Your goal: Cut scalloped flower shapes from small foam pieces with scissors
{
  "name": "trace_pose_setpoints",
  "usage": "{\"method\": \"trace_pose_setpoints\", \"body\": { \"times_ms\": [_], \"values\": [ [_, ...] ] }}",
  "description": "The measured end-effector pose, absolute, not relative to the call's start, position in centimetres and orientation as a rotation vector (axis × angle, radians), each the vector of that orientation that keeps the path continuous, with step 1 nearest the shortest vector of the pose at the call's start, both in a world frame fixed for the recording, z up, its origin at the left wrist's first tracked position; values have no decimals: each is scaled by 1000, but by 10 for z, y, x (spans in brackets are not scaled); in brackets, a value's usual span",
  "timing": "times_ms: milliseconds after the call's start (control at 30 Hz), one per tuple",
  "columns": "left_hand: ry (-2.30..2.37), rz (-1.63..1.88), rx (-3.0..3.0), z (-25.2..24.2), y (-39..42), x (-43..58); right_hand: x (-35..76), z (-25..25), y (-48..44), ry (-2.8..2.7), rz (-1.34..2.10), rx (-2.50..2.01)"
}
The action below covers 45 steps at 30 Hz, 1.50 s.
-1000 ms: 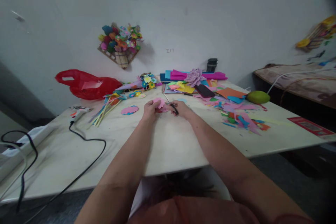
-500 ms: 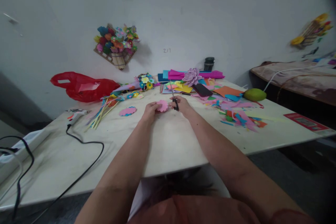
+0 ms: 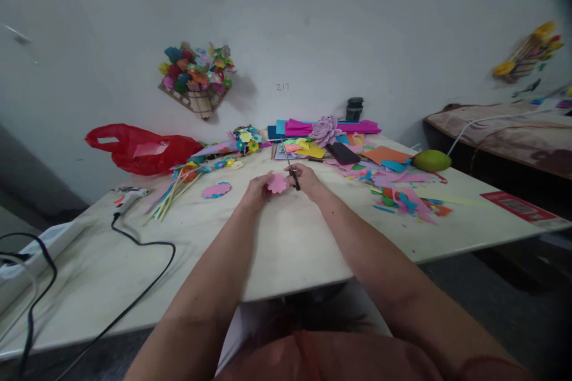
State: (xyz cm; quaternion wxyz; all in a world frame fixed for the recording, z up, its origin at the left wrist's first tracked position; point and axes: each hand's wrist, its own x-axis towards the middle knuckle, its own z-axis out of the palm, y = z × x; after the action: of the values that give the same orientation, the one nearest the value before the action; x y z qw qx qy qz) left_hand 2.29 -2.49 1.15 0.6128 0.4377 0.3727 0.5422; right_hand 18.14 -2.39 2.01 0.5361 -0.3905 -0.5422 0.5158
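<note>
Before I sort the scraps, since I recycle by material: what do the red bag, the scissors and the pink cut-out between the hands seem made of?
Red bag: likely thin plastic film, slightly shiny, by its crinkles and soft folds. Scissors: dull black handles, probably plastic; greyish blades, likely metal. Pink cut-out: matt, flat, evenly coloured; perhaps foam or paper, I can't tell which.

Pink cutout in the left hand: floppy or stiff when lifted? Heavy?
Probably light: the pink cutout looks small and sheet-like. Likely stiff enough to hold its shape: it extends past the left hand, gripped at one side, without obvious droop. Its scalloped rim might bend easily, since the lobes look thin.
</note>
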Motion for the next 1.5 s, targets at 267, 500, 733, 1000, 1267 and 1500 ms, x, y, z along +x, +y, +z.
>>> {"method": "trace_pose_setpoints", "body": {
  "times_ms": [267, 500, 733, 1000, 1267, 1500],
  "values": [
    [839, 1216, 1063, 11, -26, 23, 178, 20, -23, -1241, 1197, -939],
    [833, 1337, 999, 10, -25, 26, 173, 16, -25, -1269, 1218, -919],
    [779, 1374, 1025, 10, -23, 22, 172, 23, -33, -1288, 1256, -1026],
    [762, 1403, 986, 10, -23, 17, 190, 20, -29, -1599, 1344, -1067],
    [768, 1446, 930, 13, -25, 17, 197, 24, -28, -1754, 1432, -980],
    [734, 1439, 928, 16, -29, 16, 188, 33, -20, -1946, 1492, -923]
  ]
}}
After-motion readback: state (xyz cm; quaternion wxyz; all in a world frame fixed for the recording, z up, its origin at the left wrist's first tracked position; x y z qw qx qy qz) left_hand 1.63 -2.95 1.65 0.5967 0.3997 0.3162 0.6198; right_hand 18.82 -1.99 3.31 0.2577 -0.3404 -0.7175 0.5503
